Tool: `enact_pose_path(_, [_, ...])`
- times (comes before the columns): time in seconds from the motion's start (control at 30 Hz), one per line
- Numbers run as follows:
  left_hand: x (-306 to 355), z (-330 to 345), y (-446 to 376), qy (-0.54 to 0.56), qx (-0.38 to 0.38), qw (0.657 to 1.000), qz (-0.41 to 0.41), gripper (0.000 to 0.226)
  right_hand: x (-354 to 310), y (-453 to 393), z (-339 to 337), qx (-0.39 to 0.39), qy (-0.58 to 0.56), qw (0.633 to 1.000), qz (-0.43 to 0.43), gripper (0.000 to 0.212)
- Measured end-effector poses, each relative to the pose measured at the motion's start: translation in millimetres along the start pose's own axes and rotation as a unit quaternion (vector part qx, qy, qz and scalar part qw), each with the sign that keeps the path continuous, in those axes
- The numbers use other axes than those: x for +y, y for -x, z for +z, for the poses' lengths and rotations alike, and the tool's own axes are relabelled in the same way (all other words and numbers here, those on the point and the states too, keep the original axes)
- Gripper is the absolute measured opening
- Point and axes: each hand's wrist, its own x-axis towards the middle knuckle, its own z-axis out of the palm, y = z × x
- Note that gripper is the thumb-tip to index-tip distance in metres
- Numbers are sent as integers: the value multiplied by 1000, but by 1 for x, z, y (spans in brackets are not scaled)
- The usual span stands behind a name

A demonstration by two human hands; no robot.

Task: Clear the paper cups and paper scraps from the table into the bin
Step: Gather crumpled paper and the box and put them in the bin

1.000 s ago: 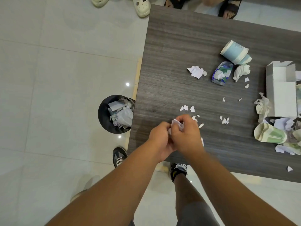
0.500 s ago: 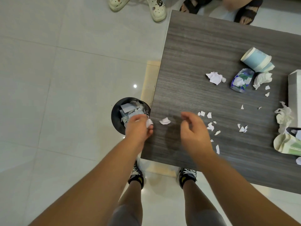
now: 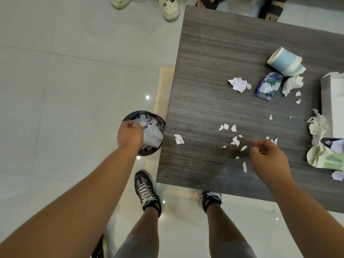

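A black bin stuffed with paper stands on the floor at the left edge of the dark wooden table. My left hand hovers over it, fingers curled down; what it holds is hidden. My right hand hangs over several small paper scraps with loosely curled fingers. One scrap lies near the table's left edge. A crumpled paper, a crushed blue-green cup, a light blue cup on its side and a flattened green cup lie further right.
A white box stands at the right edge with crumpled tissue beside it. My shoes are on the tiled floor by the table's near edge. Other people's feet stand at the far side.
My hands parted. The left one carried a white scrap off the table to above the bin. The right one moved right, over the loose scraps. One scrap dropped near the table's left edge.
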Motion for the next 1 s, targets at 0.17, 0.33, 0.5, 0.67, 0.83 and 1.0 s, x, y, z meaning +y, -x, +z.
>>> enact_pose_path(0.17, [7, 22, 96, -133, -115, 945, 275, 30, 11, -2, 11, -1, 16, 999, 30, 20])
enact_pose_path(0.33, [5, 59, 119, -228, -117, 934, 250, 43, 14, -7, 23, -61, 76, 995, 35, 33])
enact_pose_path(0.5, [6, 61, 109, -180, -94, 946, 253, 7, 23, -13, 20, -73, 142, 987, 38, 53])
enact_pose_path(0.67, [-12, 22, 72, -42, -16, 982, 184, 3, 32, -10, 24, -81, 163, 983, 39, 56])
enact_pose_path(0.83, [-12, 1, 9, -46, -29, 998, 4, 57, 37, -10, 31, -49, 155, 986, 32, 48])
enact_pose_path(1.0, [6, 6, 31, -45, -14, 998, 50, 48, 31, -1, 36, -28, 140, 989, 40, 8])
